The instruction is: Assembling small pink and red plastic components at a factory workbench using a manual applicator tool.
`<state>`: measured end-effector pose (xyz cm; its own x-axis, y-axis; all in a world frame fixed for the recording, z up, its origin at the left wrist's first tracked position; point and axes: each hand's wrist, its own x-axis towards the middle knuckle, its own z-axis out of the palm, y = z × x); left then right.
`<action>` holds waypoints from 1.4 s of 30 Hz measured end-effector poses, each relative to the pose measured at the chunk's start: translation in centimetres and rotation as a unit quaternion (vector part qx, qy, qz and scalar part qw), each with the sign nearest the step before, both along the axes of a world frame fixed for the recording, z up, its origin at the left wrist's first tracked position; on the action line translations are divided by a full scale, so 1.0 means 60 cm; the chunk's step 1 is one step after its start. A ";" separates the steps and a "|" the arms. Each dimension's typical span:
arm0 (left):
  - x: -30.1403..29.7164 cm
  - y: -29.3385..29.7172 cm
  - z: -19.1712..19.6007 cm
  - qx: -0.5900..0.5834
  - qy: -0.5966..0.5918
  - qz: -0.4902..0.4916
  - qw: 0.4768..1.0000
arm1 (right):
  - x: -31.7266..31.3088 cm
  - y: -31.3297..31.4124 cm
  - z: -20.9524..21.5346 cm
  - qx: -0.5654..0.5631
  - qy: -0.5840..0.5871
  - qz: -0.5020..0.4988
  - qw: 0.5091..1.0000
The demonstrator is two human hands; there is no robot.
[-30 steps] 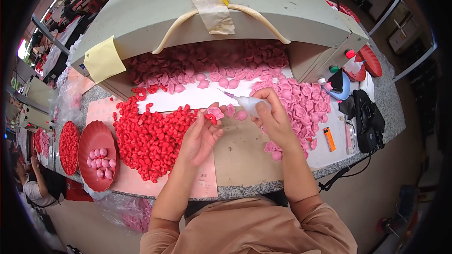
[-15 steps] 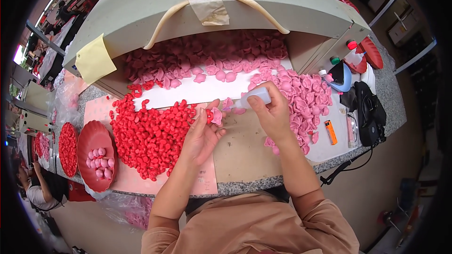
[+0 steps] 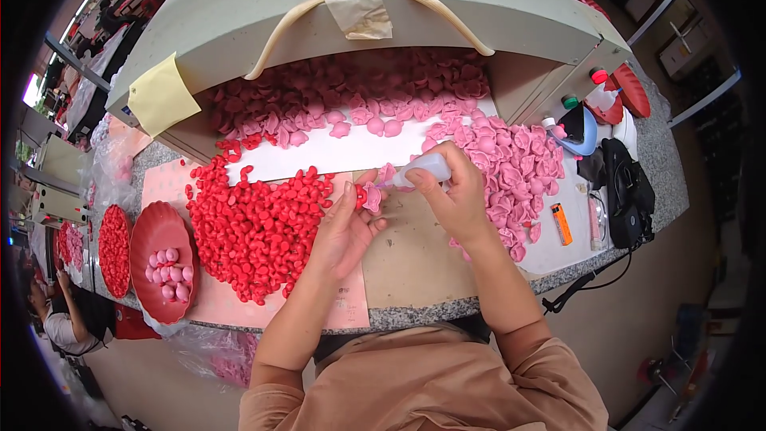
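My left hand [image 3: 341, 233] pinches a small red piece [image 3: 361, 197] with a pink petal-shaped cup [image 3: 373, 198] on it, between thumb and fingertips. My right hand [image 3: 461, 203] is wrapped round a translucent squeeze bottle [image 3: 432, 166], tilted with its thin nozzle toward the pink cup. Whether the nozzle touches the cup I cannot tell. To the left of my left hand spreads a heap of glossy red pieces [image 3: 255, 231]. Pink petal cups [image 3: 519, 164] lie in a pile beyond and to the right of my right hand.
A grey metal hood [image 3: 447, 20] arches over more pink cups. At the left, a red scalloped tray [image 3: 163, 303] holds pink balls. An orange lighter [image 3: 561, 225], a black bag [image 3: 626, 191] and a blue bowl [image 3: 584, 137] sit at the right. Another person [image 3: 68, 319] works far left.
My right hand and the bottle have shifted slightly left, bringing the nozzle closer to the pink cup. My left hand has moved slightly right, still pinching the piece.
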<state>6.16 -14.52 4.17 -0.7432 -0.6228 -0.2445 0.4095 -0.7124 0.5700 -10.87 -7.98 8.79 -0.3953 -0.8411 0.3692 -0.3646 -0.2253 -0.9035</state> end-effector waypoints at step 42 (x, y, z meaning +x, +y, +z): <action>-0.017 0.002 -0.005 0.010 0.054 -0.023 0.998 | -0.014 0.010 -0.002 -0.009 -0.112 0.022 0.993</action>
<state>5.14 -14.38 3.90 -0.7935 -0.5835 -0.1731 0.4352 -0.7427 0.5089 -11.71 -7.37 8.66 -0.4330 -0.8531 0.2910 -0.1443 -0.2530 -0.9566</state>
